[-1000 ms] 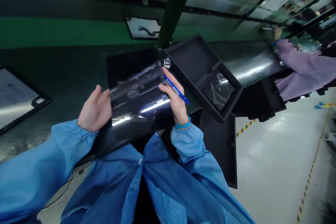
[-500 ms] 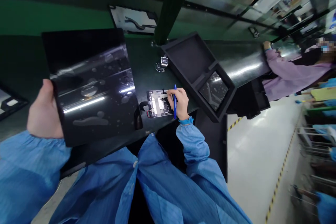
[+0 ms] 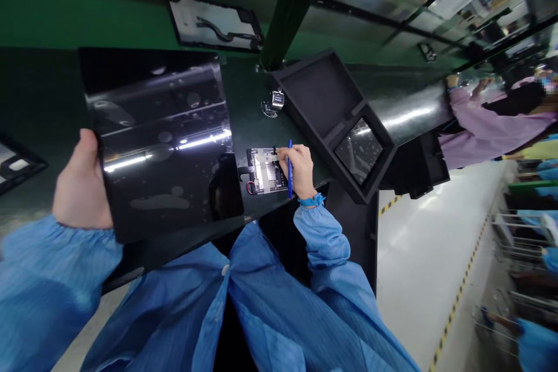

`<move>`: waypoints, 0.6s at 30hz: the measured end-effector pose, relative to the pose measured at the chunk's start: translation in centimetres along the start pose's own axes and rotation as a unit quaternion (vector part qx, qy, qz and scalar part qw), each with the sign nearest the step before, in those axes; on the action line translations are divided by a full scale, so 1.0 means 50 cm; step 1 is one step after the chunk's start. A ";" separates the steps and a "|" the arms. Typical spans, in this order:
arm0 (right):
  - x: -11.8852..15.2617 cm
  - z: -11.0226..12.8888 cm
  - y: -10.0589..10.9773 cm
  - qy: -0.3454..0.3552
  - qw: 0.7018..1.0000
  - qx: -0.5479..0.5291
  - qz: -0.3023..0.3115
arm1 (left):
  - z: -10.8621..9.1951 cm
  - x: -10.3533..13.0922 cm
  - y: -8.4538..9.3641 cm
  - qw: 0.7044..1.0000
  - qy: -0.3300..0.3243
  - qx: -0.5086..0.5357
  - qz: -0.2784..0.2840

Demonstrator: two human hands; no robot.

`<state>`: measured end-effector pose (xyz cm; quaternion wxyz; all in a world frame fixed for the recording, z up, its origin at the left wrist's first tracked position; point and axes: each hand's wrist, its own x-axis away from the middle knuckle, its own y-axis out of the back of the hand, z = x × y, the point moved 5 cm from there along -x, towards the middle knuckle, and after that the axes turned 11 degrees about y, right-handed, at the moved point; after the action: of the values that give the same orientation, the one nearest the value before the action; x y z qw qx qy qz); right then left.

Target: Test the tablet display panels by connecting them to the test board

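Note:
My left hand (image 3: 82,186) grips the left edge of a large glossy black panel (image 3: 165,151), thumb on its front and fingers hidden behind. Bubble-like marks and light reflections show on the panel's face. To its right lies a small circuit board (image 3: 267,171) with pale tape across it and a black ribbon and red wire at its left side. My right hand (image 3: 300,171) is closed around a blue pen (image 3: 290,168), its fingertips at the board's upper right. A small metal counter (image 3: 276,100) stands above the board on the dark table (image 3: 246,84).
A black foam tray (image 3: 320,90) with a glass-like piece (image 3: 359,151) in one compartment lies at the right. A green post (image 3: 290,11) rises behind. A white-backed panel (image 3: 213,23) lies at the back. Another person's pink sleeve (image 3: 488,122) is at the far right.
The large panel and my left hand have shifted slightly right in view, and the reflections on it have moved. My right hand keeps the pen at the board. The other person's hands have moved.

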<state>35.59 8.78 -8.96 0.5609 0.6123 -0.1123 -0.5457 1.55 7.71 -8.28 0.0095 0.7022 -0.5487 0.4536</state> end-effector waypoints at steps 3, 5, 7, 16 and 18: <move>-0.006 0.021 0.021 -0.039 0.995 -0.028 -0.086 | -0.002 0.011 -0.007 0.998 -0.049 0.007 -0.038; -0.015 0.051 0.035 -0.104 0.978 -0.094 -0.156 | 0.003 0.016 -0.017 0.998 -0.048 0.036 -0.027; -0.032 0.096 0.034 -0.157 0.952 -0.200 -0.170 | 0.014 0.018 -0.031 0.997 -0.020 0.071 0.013; -0.098 0.240 -0.023 -0.105 0.889 -0.443 -0.043 | 0.034 0.033 -0.048 0.993 0.023 0.114 0.027; -0.093 0.242 -0.029 -0.112 0.887 -0.443 -0.065 | 0.037 0.034 -0.050 0.990 0.033 0.130 0.034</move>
<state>23.52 5.93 -4.87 0.7203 0.2411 0.1189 -0.6394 4.66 6.45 -7.06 -0.0787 0.6630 -0.5081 0.5440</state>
